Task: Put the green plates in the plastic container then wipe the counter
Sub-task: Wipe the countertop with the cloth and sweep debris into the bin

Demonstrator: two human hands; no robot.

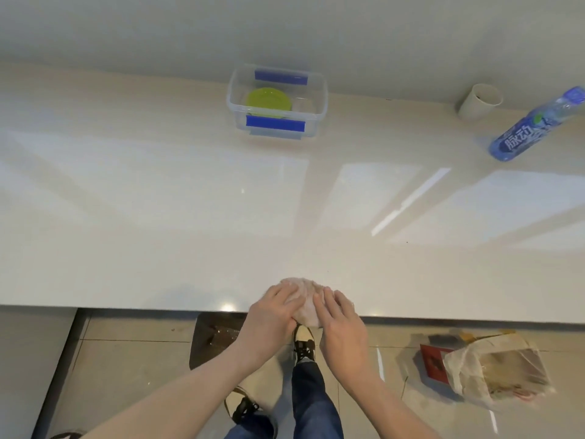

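Green plates [269, 102] already stacked inside the plastic container [319, 120] at upper centre of the frame, close to the wall, lid off, blue clasps front and back. First step judged done; wiping step now in hand. At lower centre, right at the near edge of the counter [158, 191], a pale crumpled cloth [302, 296] bunched under both hands. Left hand [270, 315] laid on the cloth's left side, fingers extended and lying close together, tips pressing into the fabric. Right hand [340, 318] on the cloth's right side, fingers likewise stretched forward and slightly parted, flat on top rather than pinching. Cloth partly overhanging the counter edge, or so it seems. Broad glossy surface ahead, bare through the middle of the frame; a paper cup [479, 101] and a blue bottle [538, 123] at upper right, well apart from the cloth. Next move likely: steady downward pressure and a push forward across the middle, then sweeps left and right, steering round container, cup and bottle.
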